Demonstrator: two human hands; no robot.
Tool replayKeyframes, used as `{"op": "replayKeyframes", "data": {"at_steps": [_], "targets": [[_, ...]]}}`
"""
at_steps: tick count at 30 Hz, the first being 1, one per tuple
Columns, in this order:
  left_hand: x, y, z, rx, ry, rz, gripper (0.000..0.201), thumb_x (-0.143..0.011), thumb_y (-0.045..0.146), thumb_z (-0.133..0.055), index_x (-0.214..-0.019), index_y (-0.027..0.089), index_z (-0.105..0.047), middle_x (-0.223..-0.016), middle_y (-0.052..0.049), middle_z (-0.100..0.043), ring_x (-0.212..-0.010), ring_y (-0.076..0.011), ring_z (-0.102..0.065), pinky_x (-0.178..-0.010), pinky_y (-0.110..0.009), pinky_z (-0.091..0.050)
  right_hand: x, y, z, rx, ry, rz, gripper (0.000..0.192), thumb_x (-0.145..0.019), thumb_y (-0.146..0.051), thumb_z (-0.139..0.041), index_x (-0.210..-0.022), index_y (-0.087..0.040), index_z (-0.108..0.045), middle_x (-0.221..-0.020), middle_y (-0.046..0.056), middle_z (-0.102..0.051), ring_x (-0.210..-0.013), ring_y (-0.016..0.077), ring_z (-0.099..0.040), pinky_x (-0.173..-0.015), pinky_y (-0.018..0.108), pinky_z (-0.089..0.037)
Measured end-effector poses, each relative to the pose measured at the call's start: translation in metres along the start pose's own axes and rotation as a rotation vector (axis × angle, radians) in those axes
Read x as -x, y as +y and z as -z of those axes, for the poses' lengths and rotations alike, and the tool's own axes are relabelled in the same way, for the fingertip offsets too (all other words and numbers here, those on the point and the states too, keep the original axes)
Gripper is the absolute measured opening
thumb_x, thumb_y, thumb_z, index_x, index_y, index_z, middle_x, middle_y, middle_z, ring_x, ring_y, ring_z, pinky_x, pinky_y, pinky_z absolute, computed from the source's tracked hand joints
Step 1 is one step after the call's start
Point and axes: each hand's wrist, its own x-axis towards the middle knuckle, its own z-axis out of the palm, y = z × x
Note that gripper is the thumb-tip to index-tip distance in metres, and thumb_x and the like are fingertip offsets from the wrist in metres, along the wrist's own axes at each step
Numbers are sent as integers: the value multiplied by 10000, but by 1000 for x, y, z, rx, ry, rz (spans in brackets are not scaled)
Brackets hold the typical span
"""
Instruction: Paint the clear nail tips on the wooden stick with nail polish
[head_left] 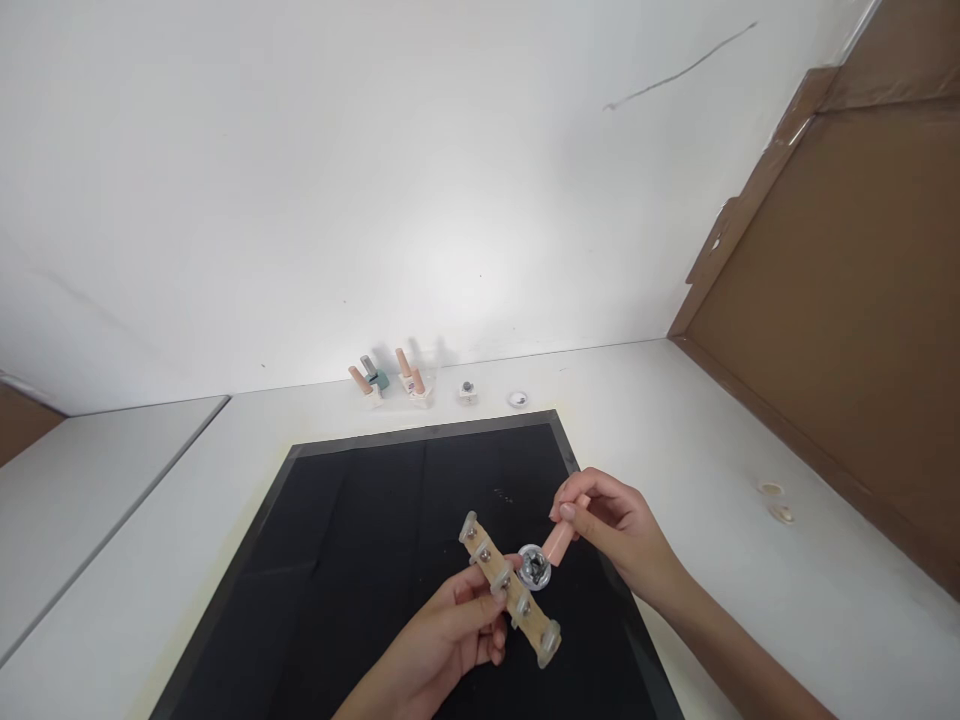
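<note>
A tan strip [510, 590] studded with metal fasteners and capped with clear end pieces is held above the black mat [352, 560] by the left hand [442, 640]. The fingers of that hand are closed around the strip's middle, with the thumb on top. A pink peg [559, 540] is pinched between the thumb and fingertips of the right hand [615, 530]; the remaining fingers are curled. The peg's lower end is set against a round metal fitting [534, 567] at the strip's side, touching it or nearly so.

The step in hand is judged to be the joining of the peg to the fitting. Alignment of the peg's tip with the fitting's centre is called for next, with the strip kept steady against the push. Whether the peg is already seated cannot be told.

At the far edge of the table [712, 450], against the wall, similar peg assemblies [390, 380] are stood, with two small fittings [491, 395] beside them. Two pale discs [775, 500] lie to the right, near a brown board [847, 330]. All of these are well apart from the hands, and nothing is seen in the way.
</note>
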Motion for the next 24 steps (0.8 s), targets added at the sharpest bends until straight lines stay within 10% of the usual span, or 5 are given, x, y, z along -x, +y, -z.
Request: {"op": "replayKeyframes", "data": {"at_steps": [24], "targets": [[-3,0,-2,30,58,9,540,-543,307,-811,-1045,181,-658,-570,34,-522,-502,-59,-445,-543,-227,-347,6,-1,-8,610,-61,140,160,-929,-262,-409,-878,-210,-551,-632,0,-593,-649,166,-558,-600,273,-413]]}}
